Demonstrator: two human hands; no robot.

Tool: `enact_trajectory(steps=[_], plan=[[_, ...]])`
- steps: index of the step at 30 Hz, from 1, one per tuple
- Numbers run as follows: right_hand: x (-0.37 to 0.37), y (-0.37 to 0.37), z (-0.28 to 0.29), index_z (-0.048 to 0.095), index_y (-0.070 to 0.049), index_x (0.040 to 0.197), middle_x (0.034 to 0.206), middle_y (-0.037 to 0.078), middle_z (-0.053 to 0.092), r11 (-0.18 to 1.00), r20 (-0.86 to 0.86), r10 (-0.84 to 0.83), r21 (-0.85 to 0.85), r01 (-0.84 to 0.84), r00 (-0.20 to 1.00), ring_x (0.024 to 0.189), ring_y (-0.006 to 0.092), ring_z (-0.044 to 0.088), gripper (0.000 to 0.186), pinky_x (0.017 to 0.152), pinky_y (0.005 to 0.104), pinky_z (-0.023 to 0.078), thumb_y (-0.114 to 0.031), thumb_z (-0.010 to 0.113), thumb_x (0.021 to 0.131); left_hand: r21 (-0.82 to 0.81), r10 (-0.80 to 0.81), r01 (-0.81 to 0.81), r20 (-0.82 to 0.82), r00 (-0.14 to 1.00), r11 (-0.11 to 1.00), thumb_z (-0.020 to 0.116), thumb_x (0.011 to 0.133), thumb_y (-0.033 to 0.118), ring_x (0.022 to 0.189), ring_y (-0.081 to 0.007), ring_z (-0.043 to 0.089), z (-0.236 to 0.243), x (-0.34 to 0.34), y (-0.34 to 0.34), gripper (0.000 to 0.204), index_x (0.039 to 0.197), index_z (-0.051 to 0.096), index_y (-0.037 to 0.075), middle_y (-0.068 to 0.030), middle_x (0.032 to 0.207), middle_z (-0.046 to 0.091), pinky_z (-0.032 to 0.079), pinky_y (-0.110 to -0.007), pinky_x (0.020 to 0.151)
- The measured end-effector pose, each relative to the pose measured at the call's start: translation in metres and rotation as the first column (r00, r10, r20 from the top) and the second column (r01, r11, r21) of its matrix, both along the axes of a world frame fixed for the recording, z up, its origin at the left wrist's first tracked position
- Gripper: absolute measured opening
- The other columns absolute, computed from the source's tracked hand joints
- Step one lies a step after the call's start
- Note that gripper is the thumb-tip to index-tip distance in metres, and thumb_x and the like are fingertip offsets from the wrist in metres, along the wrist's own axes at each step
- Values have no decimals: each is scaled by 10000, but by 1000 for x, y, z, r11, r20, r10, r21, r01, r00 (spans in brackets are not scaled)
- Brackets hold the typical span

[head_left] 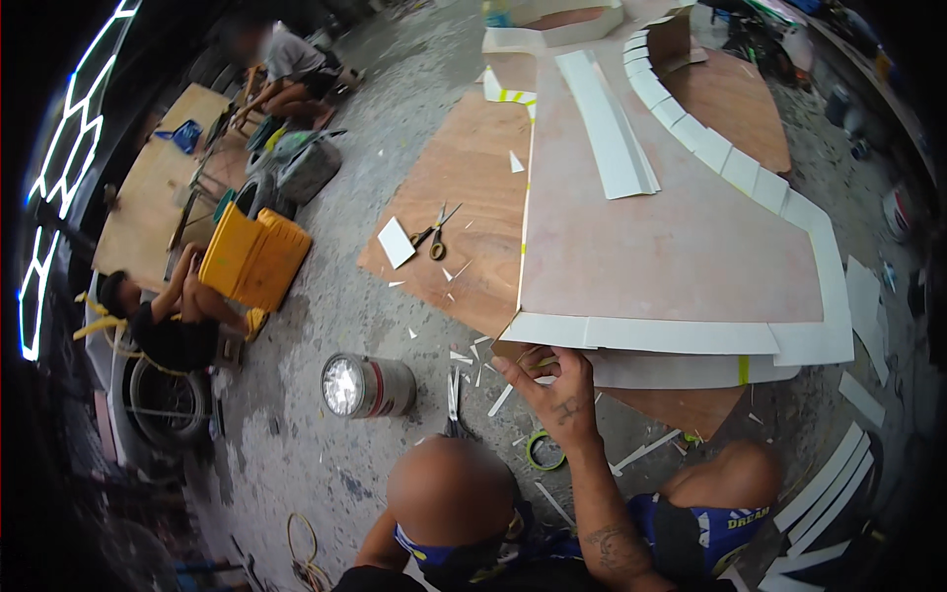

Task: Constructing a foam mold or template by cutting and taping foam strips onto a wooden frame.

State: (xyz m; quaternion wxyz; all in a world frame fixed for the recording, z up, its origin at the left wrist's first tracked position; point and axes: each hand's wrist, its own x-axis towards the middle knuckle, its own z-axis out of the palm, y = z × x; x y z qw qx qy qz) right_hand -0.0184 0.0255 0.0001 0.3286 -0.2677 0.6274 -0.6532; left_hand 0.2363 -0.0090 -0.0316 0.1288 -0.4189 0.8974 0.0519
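My right hand [552,388] reaches up to the near left corner of a large flat panel [661,237]. Its thumb and curled fingers close on the panel's edge, just under a white card strip [681,335] that runs along the near side. Some fingertips are hidden beneath that strip. A bit of my left arm [383,545] shows behind my knee; the left hand is out of sight. White card pieces [725,153] line the panel's curved right edge. A folded white strip [607,123] lies on top. Below my right hand, a roll of green tape [546,451] rests on the floor.
Scissors [454,403] and a metal can [368,386] stand left of my hand. More scissors [437,237] lie on a plywood sheet [464,197]. White strips [829,479] are spread at right. Two people [168,321] sit at left near a yellow crate [254,255].
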Motion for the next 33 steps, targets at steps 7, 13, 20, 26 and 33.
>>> enact_trajectory(steps=[7, 13, 20, 26, 33], plan=[[18, -4, -16, 625, 5, 1039, 875, 71, 646, 990, -264, -129, 15, 138, 956, 752, 157, 644, 452, 659, 287, 557, -174, 897, 727, 164, 14, 162, -745, 667, 973, 739, 818, -8, 761, -265, 655, -16, -57, -137, 110, 922, 712, 20, -151, 838, 680, 511, -350, 669], [26, -7, -6, 599, -20, 985, 822, 53, 603, 967, -339, -253, -96, 234, 906, 700, 127, 568, 433, 643, 285, 539, -179, 904, 722, -23, -458, 683, -758, 464, 730, 697, 857, -1, 980, -273, 660, 109, -166, -163, 335, 1179, 690, 90, -118, 1095, 640, 556, -382, 805], [30, -1, -3, 502, -66, 989, 684, -4, 477, 933, -533, -356, -251, 258, 767, 597, 92, 478, 467, 536, 243, 476, -59, 887, 726, 48, -604, 881, -711, 361, 470, 691, 852, 15, 962, -258, 667, 104, -187, -186, 275, 1119, 717, 74, -81, 1052, 662, 564, -383, 803], [31, -8, 17, 537, -30, 1272, 636, 29, 634, 966, -536, -254, -179, 186, 805, 520, 105, 613, 602, 504, 238, 487, -73, 859, 765, 13, -553, 942, -807, 209, 336, 689, 860, 69, 883, -308, 676, 97, -197, -195, 140, 997, 694, 40, -97, 1001, 668, 533, -410, 775], [28, -9, 9, 572, -58, 1216, 687, 38, 683, 980, -616, -179, -44, 193, 767, 556, 116, 651, 522, 531, 248, 512, -70, 845, 771, 89, -450, 945, -863, 231, 313, 690, 864, 34, 924, -260, 667, 78, -201, -201, 126, 989, 701, 35, -86, 987, 666, 535, -371, 791]])
